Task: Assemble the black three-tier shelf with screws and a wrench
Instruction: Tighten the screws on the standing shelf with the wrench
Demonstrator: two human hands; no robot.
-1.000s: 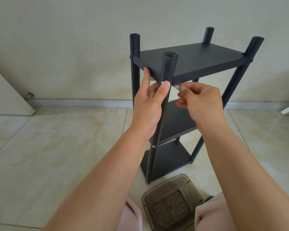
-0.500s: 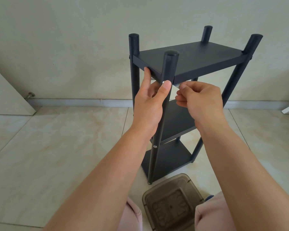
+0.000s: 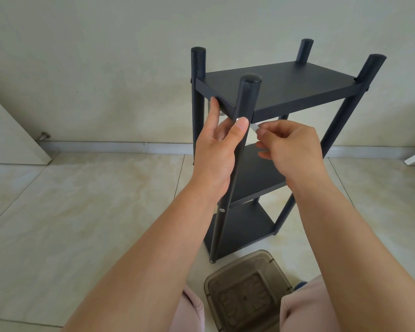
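Note:
The black three-tier shelf [image 3: 280, 85] stands upright on the tiled floor in front of me, its four round posts rising above the top board. My left hand [image 3: 217, 149] grips the near front post [image 3: 243, 109] just under the top board, thumb pressed on a silver screw head [image 3: 237, 119]. My right hand [image 3: 290, 147] pinches a small silver wrench [image 3: 255, 127] right beside that post. Another screw head [image 3: 222, 210] shows lower on the same post.
A brown translucent plastic stool [image 3: 247, 293] sits on the floor between my knees, close to the shelf's base. A wall with a pale baseboard [image 3: 106, 147] runs behind. A white door [image 3: 7, 135] with a doorstop stands at the left.
My right hand has turned slightly and the silver wrench tip now shows clearly beside the post. My left hand keeps its grip on the post.

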